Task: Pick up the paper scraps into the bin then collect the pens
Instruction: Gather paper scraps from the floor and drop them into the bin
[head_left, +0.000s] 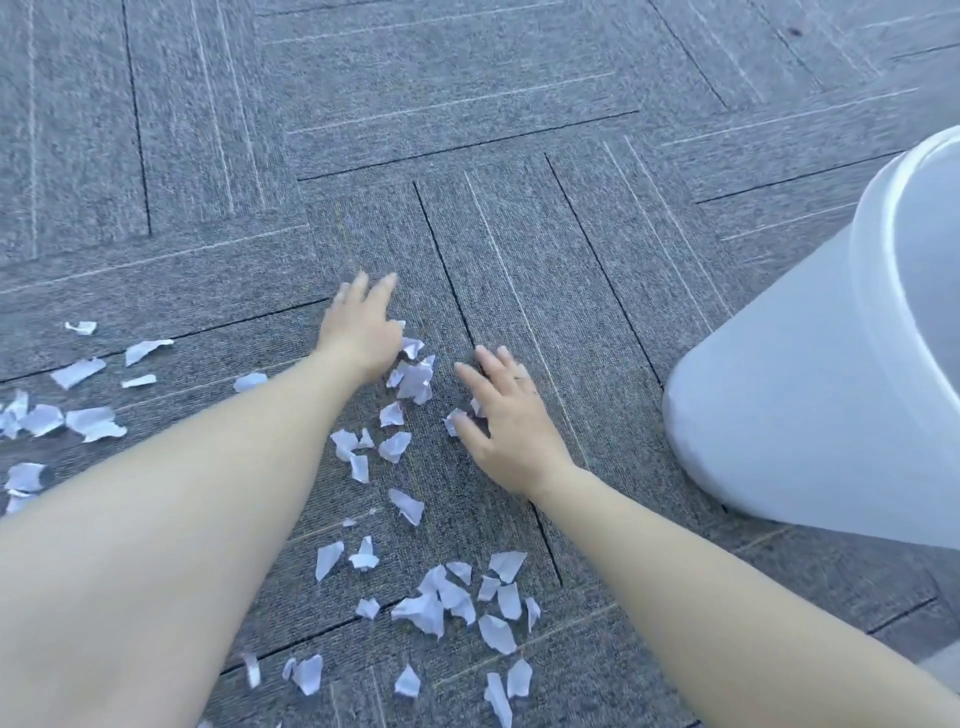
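Grey carpet tiles (467, 104) with thin pale and dark lines fill the frame. One translucent white plastic bin (810, 364) stands at the right edge, partly cut off. Two bare forearms reach in from the bottom. The left hand (358, 332) lies mid-frame with fingers stretched flat, grasping nothing. The right hand (511, 415), just right of it and apart from the bin, has spread fingers and touches a small torn scrap (453, 420) with its thumb (ring on one finger). Roughly forty torn white paper scraps (431, 608) lie scattered from left edge to lower centre; none is visible in the bin.
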